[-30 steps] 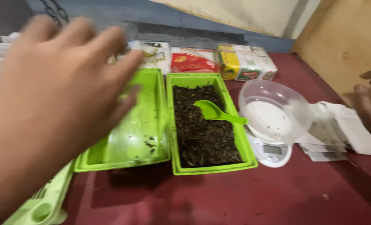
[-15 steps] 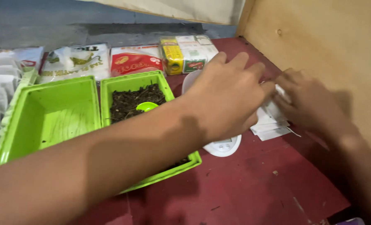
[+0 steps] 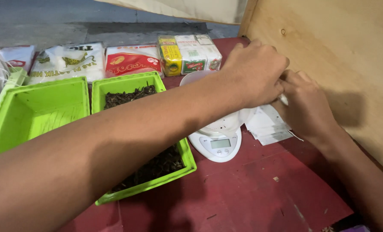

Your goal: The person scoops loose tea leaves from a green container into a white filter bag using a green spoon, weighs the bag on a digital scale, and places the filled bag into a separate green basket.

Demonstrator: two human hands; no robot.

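Observation:
My left arm reaches across the green tray of dark dried leaves [image 3: 125,96] to the right side of the table. My left hand [image 3: 256,73] is curled, its fingertips meeting those of my right hand [image 3: 305,107] over a stack of white paper bags [image 3: 268,126]. Both hands pinch one small white paper bag [image 3: 282,99] between them, just above the stack. The arm hides the green scoop and most of the clear bowl [image 3: 190,78] on the white digital scale [image 3: 219,146].
An empty green tray [image 3: 36,109] sits left of the leaf tray. Packets stand along the back: a white bag [image 3: 67,62], a red and white packet [image 3: 131,60], yellow and white boxes [image 3: 189,53]. A wooden panel [image 3: 341,51] walls the right side of the red table [image 3: 251,193].
My left hand swept from the far left, over the trays, to the stack of bags on the right. My right hand closed in to meet it. The view turned right.

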